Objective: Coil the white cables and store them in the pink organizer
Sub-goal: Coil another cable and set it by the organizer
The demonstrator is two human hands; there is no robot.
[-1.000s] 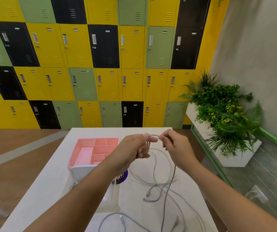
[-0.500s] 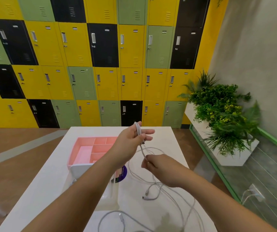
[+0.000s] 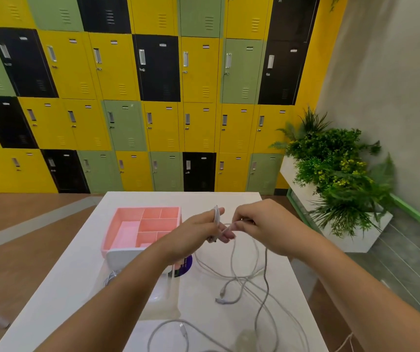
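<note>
Above the white table (image 3: 59, 283), my left hand (image 3: 195, 233) grips a small bundle of folded white cable (image 3: 216, 214) that stands up between its fingers. My right hand (image 3: 262, 226) pinches the same cable just to the right, fingertips almost touching the left hand. From the two hands the loose rest of the white cable (image 3: 259, 273) hangs down onto the table in tangled loops. Another white cable (image 3: 178, 329) lies near the front edge. The pink organizer (image 3: 127, 219), with several open compartments, sits on the table left of my hands.
A white box (image 3: 120, 257) and a clear plastic container (image 3: 163, 295) lie in front of the organizer, partly under my left forearm. A purple disc (image 3: 186, 266) peeks out beside them. Lockers stand behind the table, with a white planter of greenery (image 3: 336, 174) to the right.
My right hand has risen from low over the table back up to the left hand, bringing another length of cable with it. The left hand has kept its grip on the bundle.
</note>
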